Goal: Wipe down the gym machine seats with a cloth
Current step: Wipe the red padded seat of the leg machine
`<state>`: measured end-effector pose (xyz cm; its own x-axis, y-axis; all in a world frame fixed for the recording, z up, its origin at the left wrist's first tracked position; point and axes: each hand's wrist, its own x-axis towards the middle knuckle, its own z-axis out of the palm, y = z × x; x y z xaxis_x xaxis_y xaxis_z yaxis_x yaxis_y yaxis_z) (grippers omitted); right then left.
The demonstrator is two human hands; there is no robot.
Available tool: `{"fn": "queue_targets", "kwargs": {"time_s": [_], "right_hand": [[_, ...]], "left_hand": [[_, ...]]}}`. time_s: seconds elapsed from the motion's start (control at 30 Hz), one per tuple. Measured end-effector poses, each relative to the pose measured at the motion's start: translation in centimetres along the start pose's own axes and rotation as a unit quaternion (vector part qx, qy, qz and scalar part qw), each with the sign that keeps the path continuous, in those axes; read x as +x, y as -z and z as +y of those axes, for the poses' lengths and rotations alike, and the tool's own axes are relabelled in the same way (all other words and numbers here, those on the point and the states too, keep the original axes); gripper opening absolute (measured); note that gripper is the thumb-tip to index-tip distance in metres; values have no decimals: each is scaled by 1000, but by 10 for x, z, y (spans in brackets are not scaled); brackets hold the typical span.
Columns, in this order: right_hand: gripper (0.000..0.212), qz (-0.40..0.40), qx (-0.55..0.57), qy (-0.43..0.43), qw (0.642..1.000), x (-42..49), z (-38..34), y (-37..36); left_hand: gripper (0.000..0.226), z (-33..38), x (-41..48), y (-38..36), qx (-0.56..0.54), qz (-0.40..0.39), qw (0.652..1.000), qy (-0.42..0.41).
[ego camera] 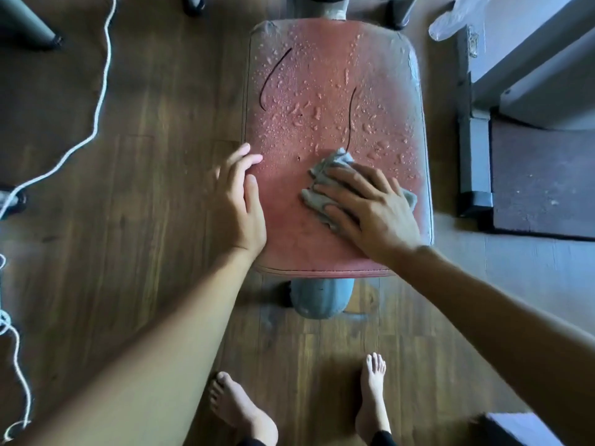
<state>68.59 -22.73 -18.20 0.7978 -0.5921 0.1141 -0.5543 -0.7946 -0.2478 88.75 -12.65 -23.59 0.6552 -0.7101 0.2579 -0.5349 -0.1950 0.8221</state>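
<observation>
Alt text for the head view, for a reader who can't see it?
The right hand presses a grey cloth on a red seat, its far half beaded with water drops, its near part looking wiped. The left hand rests open at the seat's left edge.

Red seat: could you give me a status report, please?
Right hand presses grey cloth on red padded seat. Left hand flat on seat edge. Far half wet; nothing blocking.

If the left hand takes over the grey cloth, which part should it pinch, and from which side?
Probably the bunched far corner of the grey cloth, from the left of the seat: it stands clear of the right hand, which presses the rest flat.
</observation>
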Motion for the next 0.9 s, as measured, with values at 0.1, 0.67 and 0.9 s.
{"fn": "queue_targets", "kwargs": {"time_s": [0.1,0.67,0.9], "right_hand": [[38,36,20,-65,997,-28,-25,-6],[42,-29,0,118,993,-5,44,7],[44,10,-14,70,997,107,98,2]], "left_hand": [[35,2,0,0,12,-1,1000,8],[28,43,5,-31,168,79,981,60],[32,43,8,-34,189,51,978,68]]}}
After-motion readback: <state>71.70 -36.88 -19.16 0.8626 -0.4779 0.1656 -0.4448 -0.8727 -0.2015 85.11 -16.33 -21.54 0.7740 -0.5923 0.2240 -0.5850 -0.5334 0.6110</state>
